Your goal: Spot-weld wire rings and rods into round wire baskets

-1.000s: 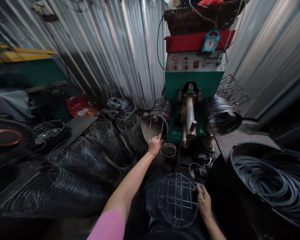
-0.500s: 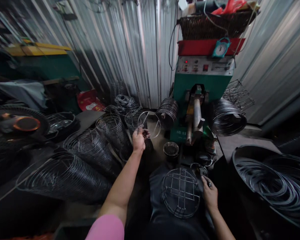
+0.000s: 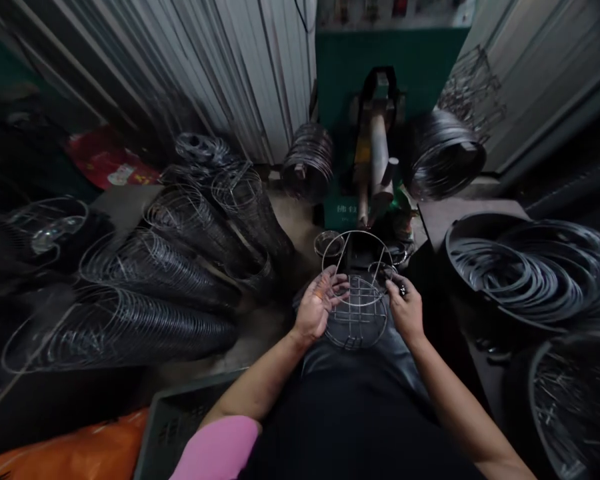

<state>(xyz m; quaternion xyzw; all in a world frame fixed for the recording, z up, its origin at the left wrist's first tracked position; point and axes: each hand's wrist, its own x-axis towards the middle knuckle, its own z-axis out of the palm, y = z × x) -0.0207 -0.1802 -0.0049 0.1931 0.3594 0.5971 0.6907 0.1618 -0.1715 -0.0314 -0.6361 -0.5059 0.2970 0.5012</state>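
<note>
Gripped at its left edge between the thumb and fingers of the left hand [image 3: 314, 308], a wire ring [image 3: 359, 231] with two crossbars is held up over the lap. By the ring's right side the fingers of the right hand [image 3: 407, 310] are drawn together; a small dark glinting piece [image 3: 403, 289] is seen at them, but whether the ring is also pinched there cannot be told. Just under the ring, and partly overlapped by it in the view, a round wire rack [image 3: 350, 320] with crossing bars is seen over the dark-clothed lap.

Beyond the ring, a small round dish [image 3: 329, 241] is partly covered by it on the left. At the far side a green machine [image 3: 337, 73] is seen, flanked by a left wire coil [image 3: 310, 157] and a right wire coil [image 3: 443, 147]. To the left, long stacks of wire rings [image 3: 150, 327] are laid side by side. To the right, looped wire is held in a black tub [image 3: 453, 287]. At the near left, a dark crate [image 3: 163, 407] is placed beside orange sheeting [image 3: 80, 447].
</note>
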